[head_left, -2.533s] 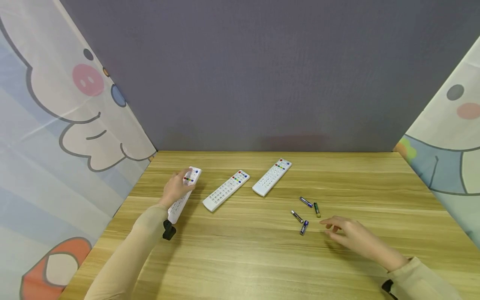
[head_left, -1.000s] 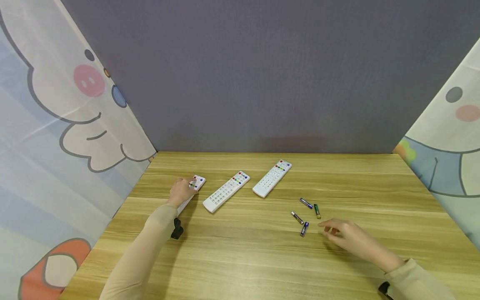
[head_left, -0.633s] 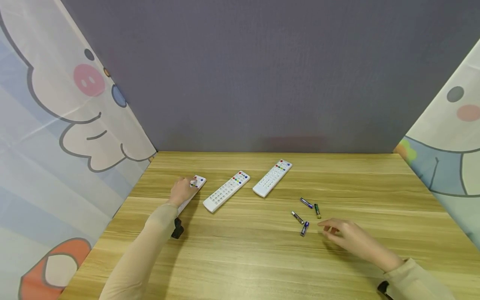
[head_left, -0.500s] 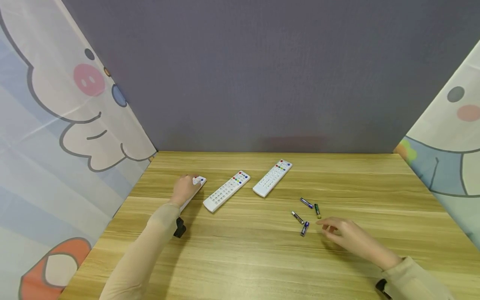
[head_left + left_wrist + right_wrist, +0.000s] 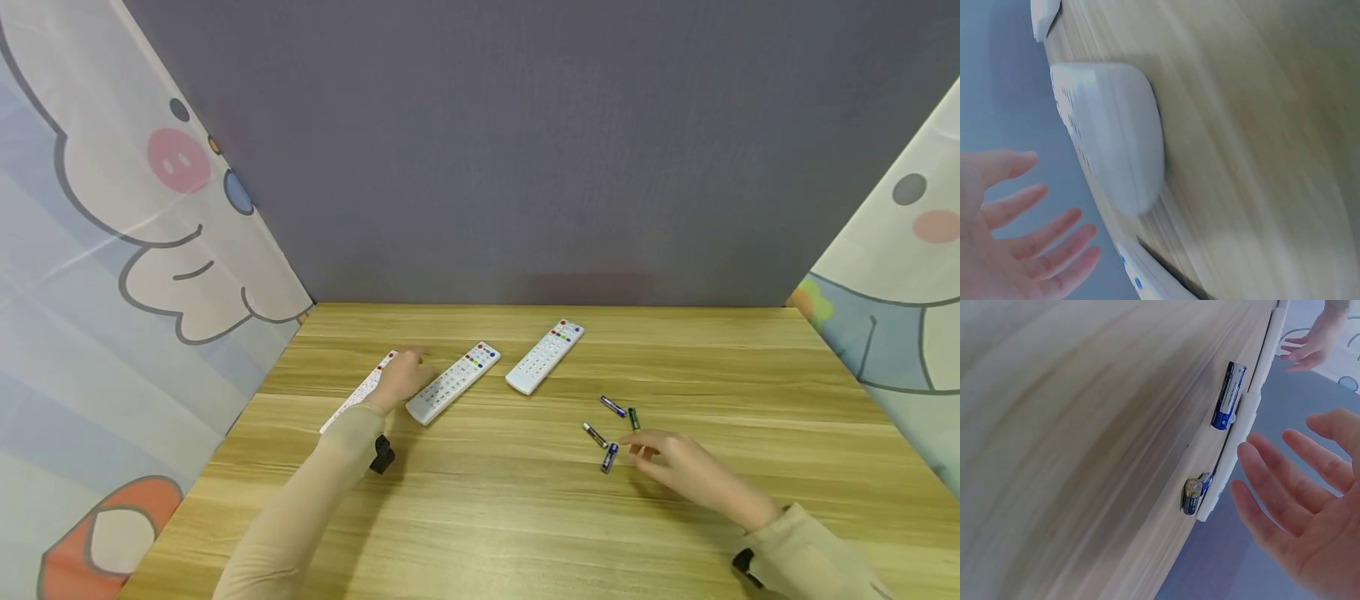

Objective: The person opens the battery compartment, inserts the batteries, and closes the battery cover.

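Note:
My left hand (image 5: pixel 402 379) hovers between the left white remote control (image 5: pixel 360 394) and the middle remote control (image 5: pixel 454 382), covering part of the left one in the head view. Its fingers are spread and hold nothing, as the left wrist view shows beside the near end of a remote (image 5: pixel 1122 137). With relaxed fingers, my right hand (image 5: pixel 678 467) is just right of several small batteries. Nearest its fingertips are a blue battery (image 5: pixel 610 457) and a green battery (image 5: pixel 633 418); another blue battery (image 5: pixel 612 406) and a dark battery with a white end (image 5: pixel 595 435) lie beyond.
A third white remote control (image 5: pixel 544 357) lies farther back, right of the middle one. The wooden table (image 5: pixel 480 517) meets a grey panel (image 5: pixel 525 167) at its back edge. Cartoon-print cloths (image 5: pixel 112 250) hang at both sides.
My left hand first shifts the left remote slightly right and sets it down, then lets go and moves right toward the middle remote. My right hand has drifted left toward the batteries.

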Available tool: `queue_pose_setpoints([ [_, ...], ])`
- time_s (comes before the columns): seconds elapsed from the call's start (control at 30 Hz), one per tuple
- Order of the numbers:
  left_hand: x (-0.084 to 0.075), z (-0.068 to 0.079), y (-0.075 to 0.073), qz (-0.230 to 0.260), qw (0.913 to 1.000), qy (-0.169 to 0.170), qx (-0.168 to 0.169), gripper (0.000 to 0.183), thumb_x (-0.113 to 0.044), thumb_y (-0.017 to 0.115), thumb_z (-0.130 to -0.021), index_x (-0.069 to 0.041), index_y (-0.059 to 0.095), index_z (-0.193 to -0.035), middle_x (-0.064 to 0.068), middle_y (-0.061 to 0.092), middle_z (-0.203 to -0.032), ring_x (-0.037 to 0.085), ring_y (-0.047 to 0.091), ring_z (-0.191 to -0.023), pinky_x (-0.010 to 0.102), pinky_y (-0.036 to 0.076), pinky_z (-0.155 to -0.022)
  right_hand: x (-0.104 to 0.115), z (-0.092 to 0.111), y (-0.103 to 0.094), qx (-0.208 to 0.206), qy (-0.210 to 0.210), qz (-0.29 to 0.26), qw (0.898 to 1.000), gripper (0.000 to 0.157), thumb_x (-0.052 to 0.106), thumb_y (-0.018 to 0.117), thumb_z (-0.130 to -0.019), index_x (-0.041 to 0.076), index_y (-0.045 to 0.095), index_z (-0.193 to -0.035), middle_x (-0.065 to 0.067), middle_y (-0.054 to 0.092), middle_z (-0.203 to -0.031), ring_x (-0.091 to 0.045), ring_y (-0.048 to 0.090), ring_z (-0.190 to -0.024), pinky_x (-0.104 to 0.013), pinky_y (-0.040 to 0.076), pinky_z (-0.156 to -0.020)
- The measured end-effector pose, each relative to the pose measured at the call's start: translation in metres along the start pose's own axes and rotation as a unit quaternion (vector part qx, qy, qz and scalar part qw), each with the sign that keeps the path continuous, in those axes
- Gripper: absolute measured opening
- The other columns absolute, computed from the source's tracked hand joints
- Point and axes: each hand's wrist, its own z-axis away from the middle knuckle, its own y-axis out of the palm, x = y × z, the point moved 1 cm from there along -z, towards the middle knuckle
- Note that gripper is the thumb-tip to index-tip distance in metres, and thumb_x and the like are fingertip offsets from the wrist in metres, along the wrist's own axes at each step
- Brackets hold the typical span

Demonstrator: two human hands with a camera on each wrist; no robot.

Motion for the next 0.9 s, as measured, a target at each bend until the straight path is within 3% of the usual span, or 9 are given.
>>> queue_pose_setpoints([
  [0.1,-0.005,-0.002,0.004,-0.004,0.9999,-0.001,0.01,0.041,-0.018,0.057,-0.084,0.003,0.05,-0.119,0.024,0.057,-0.108,0.035,0.057,-0.091,0.044,0.05,-0.075,0.001,-0.002,0.001,-0.001,0.006,-0.002,1.0,0.022,0.004,0.059,-0.081,-0.002,0.062,-0.103,-0.001,0.063,-0.083,0.0,0.052,-0.071,-0.02,0.051,-0.058],
  [0.3,-0.012,-0.006,0.013,-0.009,0.9992,-0.002,0.039,0.046,-0.023,0.057,-0.086,0.002,0.048,-0.122,0.021,0.052,-0.119,0.034,0.053,-0.103,0.046,0.046,-0.087,0.003,-0.006,0.003,0.005,0.016,-0.008,1.0,0.022,0.005,0.059,-0.082,-0.001,0.062,-0.103,0.0,0.063,-0.084,-0.001,0.053,-0.072,-0.02,0.051,-0.061],
  [0.5,-0.02,-0.007,0.021,-0.06,0.9973,0.007,0.041,0.049,-0.031,0.059,-0.084,0.002,0.05,-0.121,0.019,0.054,-0.119,0.03,0.061,-0.087,0.043,0.05,-0.079,0.004,-0.007,0.005,0.005,0.013,-0.016,1.0,0.021,0.005,0.059,-0.082,-0.001,0.062,-0.102,-0.001,0.064,-0.086,-0.002,0.054,-0.072,-0.02,0.052,-0.061],
  [0.7,-0.024,-0.009,0.029,-0.107,0.9934,0.019,0.035,0.049,-0.036,0.06,-0.083,0.0,0.055,-0.116,0.017,0.056,-0.114,0.031,0.057,-0.096,0.042,0.049,-0.08,0.004,-0.007,0.006,0.004,0.02,-0.014,1.0,0.022,0.007,0.06,-0.082,0.0,0.062,-0.102,0.0,0.063,-0.086,-0.001,0.054,-0.072,-0.019,0.051,-0.06],
  [0.9,-0.026,-0.009,0.037,-0.13,0.9909,0.014,0.032,0.044,-0.039,0.064,-0.078,-0.004,0.06,-0.104,0.013,0.06,-0.1,0.027,0.058,-0.083,0.041,0.05,-0.07,0.005,-0.008,0.006,0.008,0.011,-0.012,1.0,0.022,0.008,0.06,-0.082,0.0,0.062,-0.102,0.0,0.063,-0.086,-0.002,0.054,-0.072,-0.02,0.051,-0.06],
])
